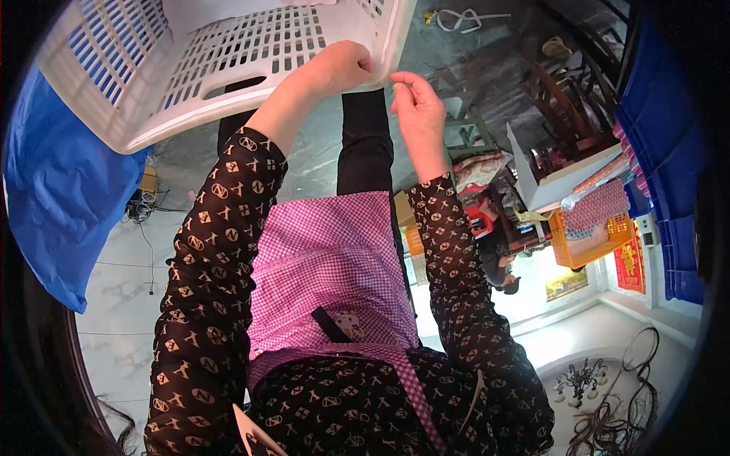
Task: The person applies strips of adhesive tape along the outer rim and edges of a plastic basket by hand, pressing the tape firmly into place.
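My left hand (344, 67) is closed, its fingers curled down over the near right corner of a white plastic basket (160, 131). What those fingers hold, if anything, is hidden from me. Just to the right, beyond the basket's rim, my right hand (418, 106) has its thumb and index finger bent close together in a pinch. Anything between them is too small to name. The basket has slotted walls and an oval handle hole, and a pale sheet (220, 11) lies inside at the far end.
A blue plastic sheet (65, 197) hangs at left. On the right are an orange crate (566, 247), a bubble-wrapped item (597, 209), dark wooden furniture (559, 106) and stacked blue crates (669, 167). A white strap (460, 21) lies on the floor. Another person (496, 266) is farther back.
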A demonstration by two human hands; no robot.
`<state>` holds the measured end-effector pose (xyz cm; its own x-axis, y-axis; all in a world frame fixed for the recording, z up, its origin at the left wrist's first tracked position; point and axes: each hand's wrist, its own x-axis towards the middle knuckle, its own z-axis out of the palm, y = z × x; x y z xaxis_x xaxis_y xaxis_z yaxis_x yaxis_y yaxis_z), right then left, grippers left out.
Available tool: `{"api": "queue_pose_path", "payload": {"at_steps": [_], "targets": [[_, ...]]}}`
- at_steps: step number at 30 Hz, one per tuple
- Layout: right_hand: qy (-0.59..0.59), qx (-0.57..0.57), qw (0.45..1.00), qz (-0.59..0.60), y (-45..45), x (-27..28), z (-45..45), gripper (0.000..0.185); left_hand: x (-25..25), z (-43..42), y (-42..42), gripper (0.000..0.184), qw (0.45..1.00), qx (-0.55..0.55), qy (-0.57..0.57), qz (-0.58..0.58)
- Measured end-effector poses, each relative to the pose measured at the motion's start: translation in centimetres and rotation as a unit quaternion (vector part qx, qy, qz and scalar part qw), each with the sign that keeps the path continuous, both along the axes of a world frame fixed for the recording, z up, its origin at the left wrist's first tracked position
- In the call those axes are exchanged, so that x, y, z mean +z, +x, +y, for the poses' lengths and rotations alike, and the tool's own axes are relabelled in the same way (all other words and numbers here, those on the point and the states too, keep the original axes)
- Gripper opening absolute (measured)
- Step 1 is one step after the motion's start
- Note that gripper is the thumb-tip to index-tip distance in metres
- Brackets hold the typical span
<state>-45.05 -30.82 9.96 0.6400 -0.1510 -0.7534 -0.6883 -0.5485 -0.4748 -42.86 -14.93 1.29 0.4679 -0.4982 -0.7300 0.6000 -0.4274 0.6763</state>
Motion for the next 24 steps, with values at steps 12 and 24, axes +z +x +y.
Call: {"api": "queue_pose_path", "payload": {"at_steps": [12, 24], "targets": [[0.002, 0.028, 1.0, -0.012, -0.6, 0.3, 0.2, 0.02, 1.4, 0.5, -0.9, 0.014, 0.997, 0.078, -0.017, -0.02], [-0.02, 0.116, 0.99, -0.083, -1.2, -0.1, -0.2, 0.023, 1.1, 1.4, -1.4, 0.016, 0.991, 0.043, -0.063, -0.113]]}}
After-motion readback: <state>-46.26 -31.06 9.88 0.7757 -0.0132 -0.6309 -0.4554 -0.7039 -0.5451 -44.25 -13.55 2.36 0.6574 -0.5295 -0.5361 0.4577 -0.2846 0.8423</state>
